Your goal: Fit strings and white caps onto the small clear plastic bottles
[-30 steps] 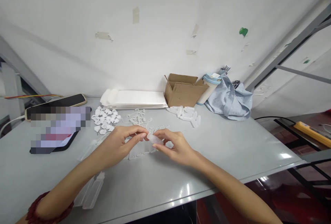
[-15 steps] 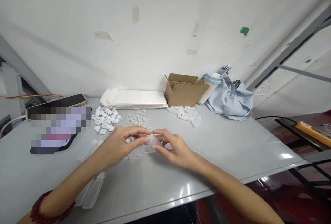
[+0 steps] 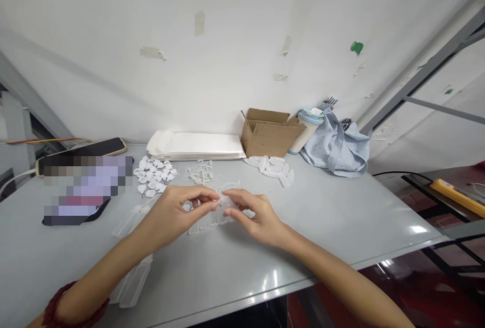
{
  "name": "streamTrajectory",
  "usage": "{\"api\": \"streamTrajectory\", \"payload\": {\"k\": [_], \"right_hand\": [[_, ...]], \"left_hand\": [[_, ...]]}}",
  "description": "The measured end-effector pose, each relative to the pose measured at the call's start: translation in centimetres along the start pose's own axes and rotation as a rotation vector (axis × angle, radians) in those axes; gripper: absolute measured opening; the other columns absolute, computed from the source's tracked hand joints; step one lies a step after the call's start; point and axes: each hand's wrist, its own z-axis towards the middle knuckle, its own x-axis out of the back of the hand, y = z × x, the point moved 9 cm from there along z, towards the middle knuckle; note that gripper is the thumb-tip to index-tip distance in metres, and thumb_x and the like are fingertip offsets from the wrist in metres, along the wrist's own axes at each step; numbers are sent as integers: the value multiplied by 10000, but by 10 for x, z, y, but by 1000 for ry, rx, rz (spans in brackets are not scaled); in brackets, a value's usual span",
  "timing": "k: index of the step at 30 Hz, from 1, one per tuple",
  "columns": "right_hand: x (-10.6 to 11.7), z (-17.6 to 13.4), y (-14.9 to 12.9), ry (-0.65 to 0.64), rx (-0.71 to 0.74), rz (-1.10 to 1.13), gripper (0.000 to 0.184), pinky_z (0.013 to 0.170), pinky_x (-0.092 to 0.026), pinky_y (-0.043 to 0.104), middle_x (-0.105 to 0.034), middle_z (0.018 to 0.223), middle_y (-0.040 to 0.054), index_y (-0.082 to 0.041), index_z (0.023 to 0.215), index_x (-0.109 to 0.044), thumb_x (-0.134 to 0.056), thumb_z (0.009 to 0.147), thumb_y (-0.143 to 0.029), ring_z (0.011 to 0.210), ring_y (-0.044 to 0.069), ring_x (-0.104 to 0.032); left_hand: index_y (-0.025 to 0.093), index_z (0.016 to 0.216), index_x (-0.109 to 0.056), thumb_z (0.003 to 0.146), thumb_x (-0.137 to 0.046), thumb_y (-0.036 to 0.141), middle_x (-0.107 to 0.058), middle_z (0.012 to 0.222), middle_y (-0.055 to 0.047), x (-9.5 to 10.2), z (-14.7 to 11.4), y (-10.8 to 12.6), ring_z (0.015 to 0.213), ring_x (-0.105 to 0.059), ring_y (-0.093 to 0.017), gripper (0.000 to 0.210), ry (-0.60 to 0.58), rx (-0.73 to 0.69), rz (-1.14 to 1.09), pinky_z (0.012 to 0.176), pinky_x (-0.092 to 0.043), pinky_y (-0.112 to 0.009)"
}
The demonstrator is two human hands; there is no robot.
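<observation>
Near the middle of the table, my right hand [image 3: 254, 213] pinches a small translucent plastic bottle [image 3: 225, 200] between thumb and fingers. My left hand [image 3: 189, 211] meets it from the other side, thumb and index finger pressed together at the bottle's edge. Whatever small thing those fingertips hold is too tiny to make out. Beneath the hands stands a row of similar clear containers [image 3: 204, 222], partly covered by the fingers. Behind them lies a loose pile of thin white plastic strips [image 3: 201, 171]. White caps [image 3: 154, 172] are heaped to the left.
More clear bottles lie at the front left [image 3: 132, 285] and before an open cardboard box [image 3: 270, 138]. White flat cartons [image 3: 200, 145] are stacked along the wall. A lidded cup [image 3: 303, 133] and a blue cloth bag [image 3: 337, 148] stand right; phones [image 3: 108, 148] lie left.
Both hands stay almost in place, the small bottle still between them. The fingertips have shifted slightly around it.
</observation>
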Motion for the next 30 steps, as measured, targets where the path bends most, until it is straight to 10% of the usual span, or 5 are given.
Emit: {"api": "streamTrajectory", "payload": {"k": [16,23,30], "right_hand": [[-17,2,10,-123,-194,562,281,675,-533,303,-700,889,55,-201,1109,-541,-603,861,-317,754,147,-676],[-19,4,12,-88,-266,695,313,679,-527,306,-655,856,23,-207,1049,-491,-640,836,-381,741,151,-674],[-20,5,6,-65,-257,717,281,717,-498,302,-602,865,2,-225,977,-466,-638,839,-399,781,144,-638]], "left_hand": [[241,771,-706,865,-531,415,-713,738,23,-6,-2,-5,693,-633,-158,265,-96,106,-85,581,-483,-238],[170,867,-629,869,-548,165,-663,820,-32,10,-20,45,757,-591,-153,80,297,-440,288,675,-484,-271],[65,1058,-578,868,-575,174,-601,1054,-172,-17,-35,67,962,-557,-269,219,229,-627,647,770,-513,-387]]}}
